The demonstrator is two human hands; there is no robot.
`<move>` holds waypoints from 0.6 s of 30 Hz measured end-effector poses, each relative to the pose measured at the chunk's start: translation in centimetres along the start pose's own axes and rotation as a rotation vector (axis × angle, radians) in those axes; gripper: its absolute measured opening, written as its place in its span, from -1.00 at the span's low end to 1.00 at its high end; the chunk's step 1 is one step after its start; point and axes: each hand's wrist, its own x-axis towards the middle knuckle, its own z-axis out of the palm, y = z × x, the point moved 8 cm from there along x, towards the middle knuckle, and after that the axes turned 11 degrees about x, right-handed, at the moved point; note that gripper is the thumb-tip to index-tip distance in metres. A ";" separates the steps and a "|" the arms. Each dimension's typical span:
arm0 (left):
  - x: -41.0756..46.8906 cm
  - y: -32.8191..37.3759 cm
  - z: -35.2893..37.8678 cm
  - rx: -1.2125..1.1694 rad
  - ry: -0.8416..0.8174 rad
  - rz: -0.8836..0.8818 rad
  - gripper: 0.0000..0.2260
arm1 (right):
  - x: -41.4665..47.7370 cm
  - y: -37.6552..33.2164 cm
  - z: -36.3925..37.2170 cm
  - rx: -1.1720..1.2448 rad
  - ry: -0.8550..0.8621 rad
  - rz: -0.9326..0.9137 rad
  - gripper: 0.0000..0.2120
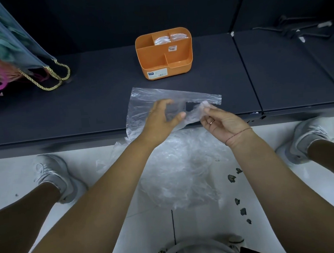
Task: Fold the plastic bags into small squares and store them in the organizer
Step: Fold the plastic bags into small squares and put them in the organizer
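Note:
A clear plastic bag (pixel 140 100) lies partly spread on the dark shelf (pixel 81 104), its near edge hanging over the shelf's front. My left hand (pixel 161 116) hovers over the bag's middle with fingers and thumb curved, touching the film. My right hand (pixel 221 120) pinches a bunched corner of the same bag at its right side. Behind the bag stands an orange organizer (pixel 165 67); its two rear compartments hold folded clear bags (pixel 162 40).
A heap of crumpled clear bags (pixel 181 170) lies on the white floor between my shoes. Small dark scraps (pixel 232 178) dot the floor to the right. A hanging bag with gold rope handles (pixel 46 75) is at the far left. Cables lie at the shelf's back right.

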 end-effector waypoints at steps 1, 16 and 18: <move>-0.2 -0.5 -0.3 -0.022 0.039 -0.031 -0.50 | 0.1 -0.4 -0.1 -0.065 0.013 -0.044 -0.83; -6.5 -16.8 1.6 -0.733 0.241 -0.945 -0.75 | 2.0 -3.8 -6.9 -0.617 0.430 -0.278 -0.94; -6.4 -16.6 2.2 -0.783 0.187 -0.925 -0.80 | 2.6 -3.9 -7.5 -0.615 0.440 -0.271 -0.90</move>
